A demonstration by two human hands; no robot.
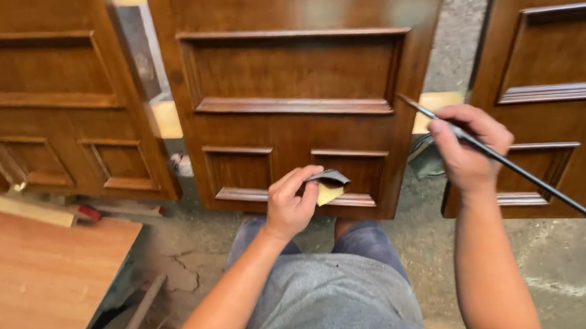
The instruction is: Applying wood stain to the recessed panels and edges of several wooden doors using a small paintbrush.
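A folded piece of sandpaper is being pinched in the left hand against the middle door panel, at six o'clock of it. A thin dark rod is being gripped by the right hand, fingers closed (its tip could be scratching the varnish if swung).

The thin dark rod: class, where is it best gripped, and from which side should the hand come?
Grip the thin dark rod near its upper end, as the right hand does, coming from the right. It slants long and slender, so a grip near that tip steadies it; the left hand holds folded sandpaper.
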